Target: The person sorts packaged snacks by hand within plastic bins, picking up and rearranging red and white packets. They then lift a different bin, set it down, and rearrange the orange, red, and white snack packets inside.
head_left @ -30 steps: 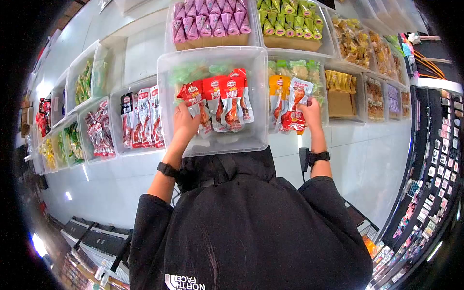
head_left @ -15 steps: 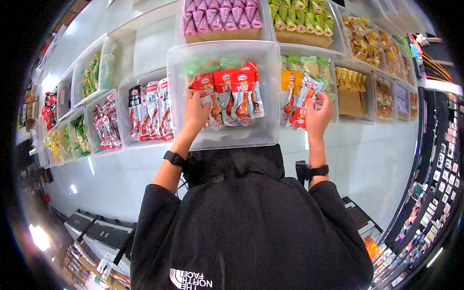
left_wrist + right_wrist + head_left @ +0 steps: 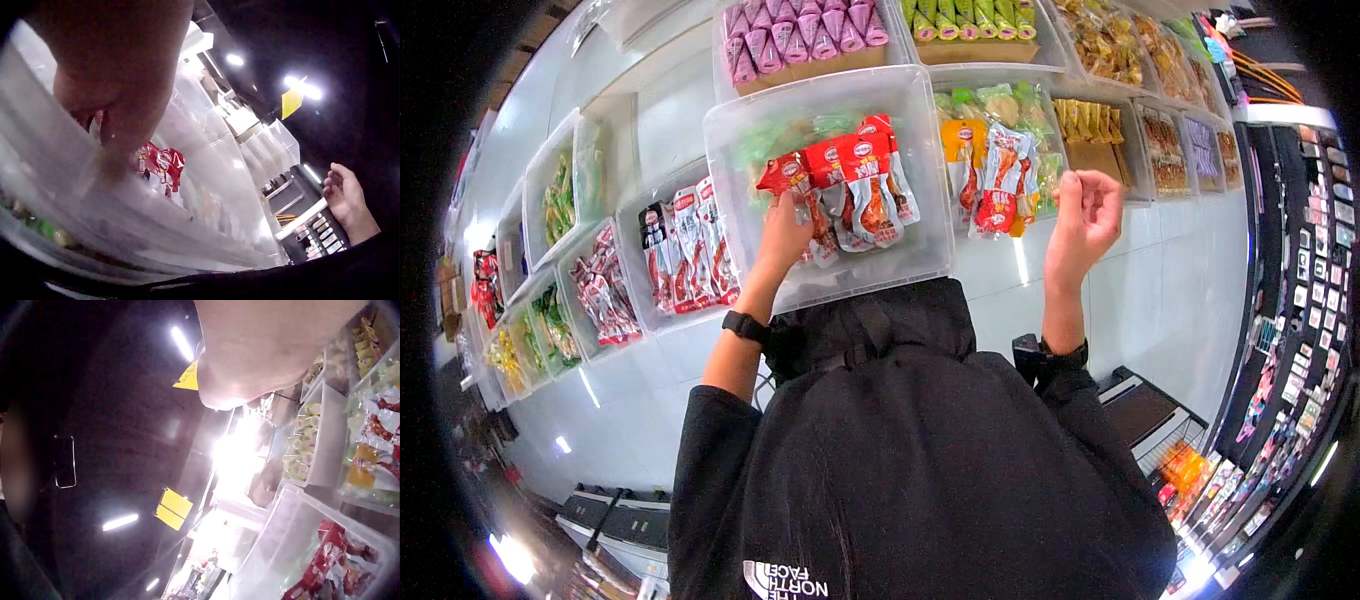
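Shelves ahead: my left hand (image 3: pixel 785 235) grips red packets (image 3: pixel 855 195) inside the clear bin (image 3: pixel 870 275); my right hand (image 3: pixel 1085 215) is loosely curled, empty, beside it.

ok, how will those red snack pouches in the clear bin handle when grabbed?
Likely floppy: the red snack pouches lean and overlap in the clear bin. Probably light, being flat packs. Glossy film may slip; the left hand holds one.

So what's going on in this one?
A person faces a wall of snack bins. The left hand grips red packets inside a clear bin. The right hand is up in the air beside the next bin, touching nothing, fingers loosely curled.
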Tool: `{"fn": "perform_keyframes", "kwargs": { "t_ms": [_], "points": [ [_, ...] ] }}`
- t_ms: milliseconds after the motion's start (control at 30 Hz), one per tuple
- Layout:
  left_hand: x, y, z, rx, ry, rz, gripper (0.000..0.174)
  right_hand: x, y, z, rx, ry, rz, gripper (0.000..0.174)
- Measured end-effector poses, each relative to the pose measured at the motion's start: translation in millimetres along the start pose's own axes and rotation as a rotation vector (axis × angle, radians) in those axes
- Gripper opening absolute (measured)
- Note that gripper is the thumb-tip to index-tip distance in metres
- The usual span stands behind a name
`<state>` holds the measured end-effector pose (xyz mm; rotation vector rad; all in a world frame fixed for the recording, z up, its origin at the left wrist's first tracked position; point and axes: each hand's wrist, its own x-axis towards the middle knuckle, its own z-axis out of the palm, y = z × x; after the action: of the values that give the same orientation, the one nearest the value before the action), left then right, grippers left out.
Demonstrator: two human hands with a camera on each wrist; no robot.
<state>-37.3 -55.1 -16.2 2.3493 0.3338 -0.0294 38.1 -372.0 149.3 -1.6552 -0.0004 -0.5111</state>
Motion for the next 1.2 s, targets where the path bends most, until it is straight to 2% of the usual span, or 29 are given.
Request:
{"fn": "perform_keyframes", "kwargs": {
  "t_ms": [133,200,233,300,333,367,400,433,467,500,567,633,667,700,733,767,800,867,900,933,1000,1200],
  "points": [
    [-3.6,7.0,1.8,0.028,-0.075,-0.009,0.047,-0.4,20.3,14.4,-0.049,-0.106,0.039,0.009],
    [-6.2,16.7,-5.8,0.124,0.069,0.106,0.042,-5.0,22.9,22.2,-0.083,-0.145,0.039,0.008],
    [-8.7,21.8,-9.9,0.125,0.071,0.111,0.042,-5.1,21.6,25.0,-0.082,-0.142,0.036,0.008],
    [-17.3,74.2,-37.4,0.331,0.151,0.291,0.033,-3.9,15.1,34.3,-0.219,-0.183,-0.1,0.008],
    [-17.4,98.4,-41.8,0.102,0.033,0.285,0.027,-1.3,8.8,39.9,-0.304,-0.186,-0.174,0.008],
    [-13.3,119.3,-43.8,0.013,-0.2,0.426,0.018,5.5,7.4,46.1,-0.289,-0.193,-0.184,0.008],
    [-22.9,154.9,-48.2,-0.236,-0.461,0.412,0.02,15.1,7.5,52.2,-0.354,-0.199,-0.357,0.008],
    [-35.8,194.5,-49.0,-0.275,-0.583,0.248,0.025,24.3,5.3,59.6,-0.414,-0.201,-0.535,0.009],
    [-44.0,219.2,-42.1,-0.378,-0.604,0.391,0.032,33.6,-1.7,68.7,-0.417,-0.177,-0.609,0.01],
    [-52.4,234.3,-26.5,-0.216,-0.574,0.474,0.04,42.2,-15.2,77.0,-0.397,-0.182,-0.631,0.01],
    [-61.6,262.7,-12.8,-0.19,-0.364,0.608,0.043,54.1,-53.7,86.8,-0.4,-0.097,-0.695,0.01],
    [-57.0,275.0,-27.4,-0.084,-0.261,0.802,0.044,62.9,-95.3,78.8,-0.116,-0.05,-0.591,0.002],
    [-60.4,277.5,-39.9,-0.023,-0.245,0.861,0.043,54.2,-127.3,74.8,0.149,0.042,-0.555,0.005],
    [-62.4,275.6,-38.4,-0.058,0.008,1.054,0.039,66.3,-141.8,45.9,-0.21,0.051,-1.02,0.012],
    [-64.2,276.7,-45.4,-0.06,0.151,1.155,0.036,54.4,-161.7,38.1,-0.215,0.051,-1.023,0.012],
    [-68.4,279.9,-56.0,-0.066,0.29,1.247,0.034,34.0,-183.9,31.3,-0.044,-0.079,-0.976,0.01],
    [-74.2,283.8,-64.6,-0.036,0.337,1.246,0.035,12.4,-206.5,26.9,0.125,-0.207,-0.917,0.009],
    [-84.4,284.4,-77.5,-0.052,0.351,1.242,0.024,-4.8,-242.4,27.8,0.473,-0.452,-0.798,0.014],
    [-88.8,282.8,-80.7,-0.022,0.347,1.242,0.022,36.1,-244.5,27.9,0.475,-1.188,-1.026,0.038],
    [-91.4,280.3,-79.9,-0.051,0.332,1.235,0.02,29.5,-241.6,30.7,0.479,-1.203,-1.031,0.038],
    [-92.6,275.9,-80.3,-0.076,0.352,1.215,0.018,3.6,-236.9,44.4,0.789,-0.911,-0.929,0.017],
    [-94.6,264.0,-76.2,-0.136,0.344,1.181,0.018,-1.0,-249.3,45.3,0.612,-1.071,-0.889,0.011]
  ]
}}
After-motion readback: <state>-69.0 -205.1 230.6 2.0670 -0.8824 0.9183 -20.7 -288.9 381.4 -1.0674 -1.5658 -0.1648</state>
